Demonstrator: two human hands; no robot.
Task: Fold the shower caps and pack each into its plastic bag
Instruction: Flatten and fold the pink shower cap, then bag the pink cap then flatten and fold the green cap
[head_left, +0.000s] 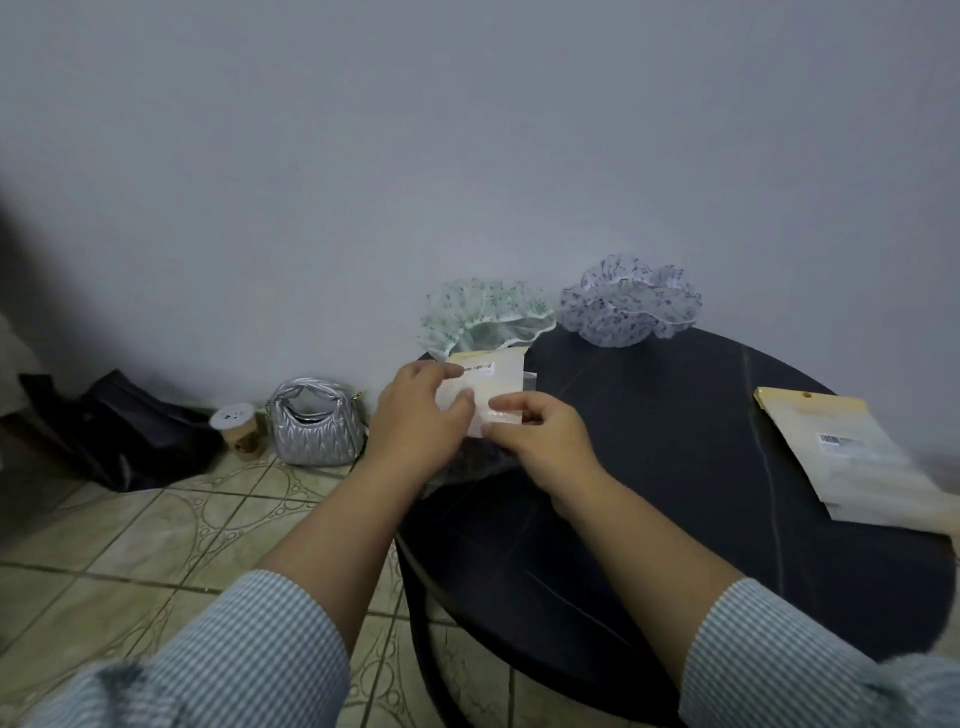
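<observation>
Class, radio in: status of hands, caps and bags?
Left hand and right hand both pinch one plastic bag. Green shower cap, purple shower cap unpacked. Nothing blocking.

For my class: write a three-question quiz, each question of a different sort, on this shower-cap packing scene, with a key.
1. True or false: both hands grip the plastic bag.
2. Which cap lies nearer the held bag: A the green shower cap, B the purple shower cap?
3. Fill in: spare bags lie by the table's ___ edge.

Key: 1 true; 2 A; 3 right. The left hand and right hand both pinch it.
</observation>
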